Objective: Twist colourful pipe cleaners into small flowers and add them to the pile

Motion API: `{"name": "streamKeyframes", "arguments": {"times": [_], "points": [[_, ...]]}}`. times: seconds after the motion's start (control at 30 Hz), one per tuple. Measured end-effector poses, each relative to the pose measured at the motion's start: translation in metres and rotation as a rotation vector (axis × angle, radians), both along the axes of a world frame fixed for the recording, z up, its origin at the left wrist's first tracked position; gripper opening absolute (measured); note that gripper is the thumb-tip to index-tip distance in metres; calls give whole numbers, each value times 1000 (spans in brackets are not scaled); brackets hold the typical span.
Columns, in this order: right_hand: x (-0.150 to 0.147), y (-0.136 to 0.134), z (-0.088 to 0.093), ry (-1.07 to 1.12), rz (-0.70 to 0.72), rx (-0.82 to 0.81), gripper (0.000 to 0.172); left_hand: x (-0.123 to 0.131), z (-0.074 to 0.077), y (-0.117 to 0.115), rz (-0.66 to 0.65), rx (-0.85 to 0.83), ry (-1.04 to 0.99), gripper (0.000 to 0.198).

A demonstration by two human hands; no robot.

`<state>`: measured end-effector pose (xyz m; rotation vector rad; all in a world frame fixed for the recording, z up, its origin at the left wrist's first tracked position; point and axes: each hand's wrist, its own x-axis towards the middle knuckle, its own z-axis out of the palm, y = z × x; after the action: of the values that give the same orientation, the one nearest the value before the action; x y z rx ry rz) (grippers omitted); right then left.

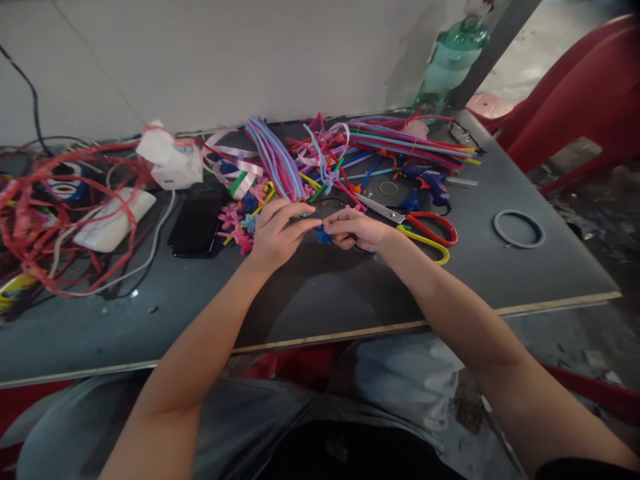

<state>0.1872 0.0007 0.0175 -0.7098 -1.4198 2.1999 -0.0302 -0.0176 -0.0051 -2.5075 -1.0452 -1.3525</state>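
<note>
A small blue pipe-cleaner flower (pixel 324 236) is held between my two hands, above the front middle of the table. My right hand (pixel 357 230) pinches it with thumb and forefinger, the other fingers curled under. From the other side, my left hand (pixel 279 235) brings its closed thumb and index fingertips to the flower's top. Right beside my right hand lie scissors (pixel 425 235) with one red and one yellow handle. Pink, orange and light blue pipe-cleaner flowers (pixel 235 220) are piled just left of my left hand.
Pipe-cleaner bundles (pixel 275 153) lie along the wall, with a blue glue gun (pixel 427 181) near them. A black phone (pixel 197 220), tangled red ribbon (pixel 65 267) and a white charger (pixel 175 167) are at left. A tape ring (pixel 519 229) and green bottle (pixel 453 63) are right.
</note>
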Motion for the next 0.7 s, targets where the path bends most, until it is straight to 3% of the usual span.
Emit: {"name": "streamKeyframes", "arguments": {"times": [0.2, 0.3, 0.43, 0.57, 0.7], "points": [[1, 3, -5, 32, 112, 4, 27, -1, 0, -4, -9, -86, 56, 23], [1, 1, -2, -18, 86, 64, 27, -4, 5, -6, -61, -46, 113, 23], [2, -4, 4, -84, 41, 210, 30, -8, 10, -6, -136, -81, 130, 20], [2, -4, 9, -149, 15, 353, 25, -9, 13, -5, -125, -136, 200, 21], [-1, -5, 13, -395, -119, 680, 13, -1, 17, -4, -133, -196, 153, 17]]}}
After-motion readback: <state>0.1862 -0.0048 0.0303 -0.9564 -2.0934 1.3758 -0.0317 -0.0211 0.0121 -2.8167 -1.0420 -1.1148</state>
